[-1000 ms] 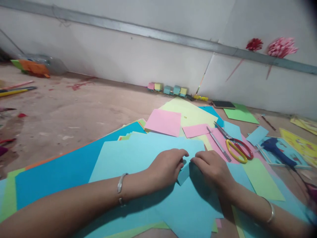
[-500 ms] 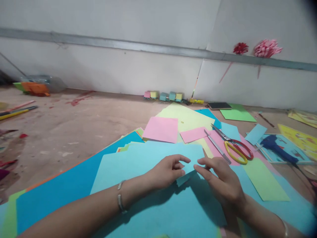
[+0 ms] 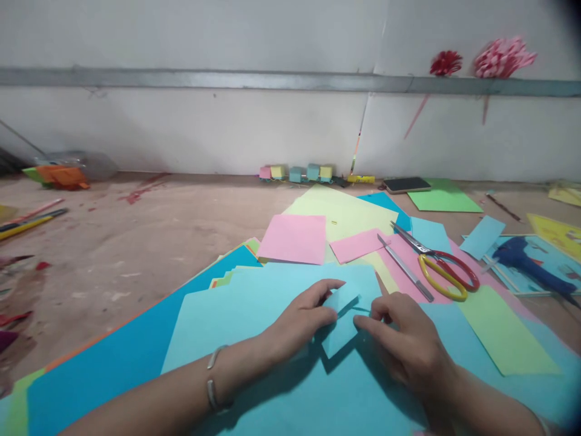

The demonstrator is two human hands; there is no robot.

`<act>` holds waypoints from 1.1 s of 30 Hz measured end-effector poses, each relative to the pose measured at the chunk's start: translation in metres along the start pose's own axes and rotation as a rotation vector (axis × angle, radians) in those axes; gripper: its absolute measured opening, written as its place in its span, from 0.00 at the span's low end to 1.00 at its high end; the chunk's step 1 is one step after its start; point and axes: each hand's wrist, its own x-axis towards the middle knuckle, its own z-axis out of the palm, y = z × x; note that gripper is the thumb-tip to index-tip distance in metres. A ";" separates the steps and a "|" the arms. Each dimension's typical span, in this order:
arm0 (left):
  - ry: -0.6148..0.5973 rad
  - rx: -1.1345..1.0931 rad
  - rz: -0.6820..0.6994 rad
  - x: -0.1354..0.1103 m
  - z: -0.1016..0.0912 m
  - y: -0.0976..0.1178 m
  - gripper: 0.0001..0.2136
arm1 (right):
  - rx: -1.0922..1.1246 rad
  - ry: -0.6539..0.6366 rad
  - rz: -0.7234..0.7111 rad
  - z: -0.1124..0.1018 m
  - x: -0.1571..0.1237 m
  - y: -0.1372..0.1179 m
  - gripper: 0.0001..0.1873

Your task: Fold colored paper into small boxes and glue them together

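Note:
A small folded piece of light blue paper (image 3: 339,332) is held up over a stack of larger light blue sheets (image 3: 254,303). My left hand (image 3: 313,312) pinches its left side between thumb and fingers. At its right edge my right hand (image 3: 399,339) is closed, thumb and index finger at the paper near a raised flap. The fold's exact shape is partly hidden by the fingers. To the right of my right hand lie a craft knife (image 3: 405,267) and scissors with red and yellow handles (image 3: 442,275).
A pink square (image 3: 295,238), a green strip (image 3: 506,330) and other coloured sheets lie around. A blue glue gun (image 3: 533,266) rests at right. Near the wall are a phone (image 3: 406,184) and several small paper cubes (image 3: 296,174). Pens (image 3: 31,224) lie at left.
The small blue paper is tilted up, and its folded flap now shows between the hands. The right hand has moved slightly down and right. The view has shifted a little.

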 end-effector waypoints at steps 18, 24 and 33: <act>-0.002 0.110 0.139 -0.004 0.008 -0.005 0.17 | 0.191 0.082 0.259 -0.003 0.005 -0.002 0.09; -0.109 -0.067 -0.004 -0.003 0.008 -0.004 0.17 | 0.175 0.100 0.233 -0.004 0.007 -0.003 0.11; -0.092 0.051 -0.034 -0.003 0.008 0.001 0.14 | 0.729 0.014 0.953 -0.008 0.012 -0.003 0.07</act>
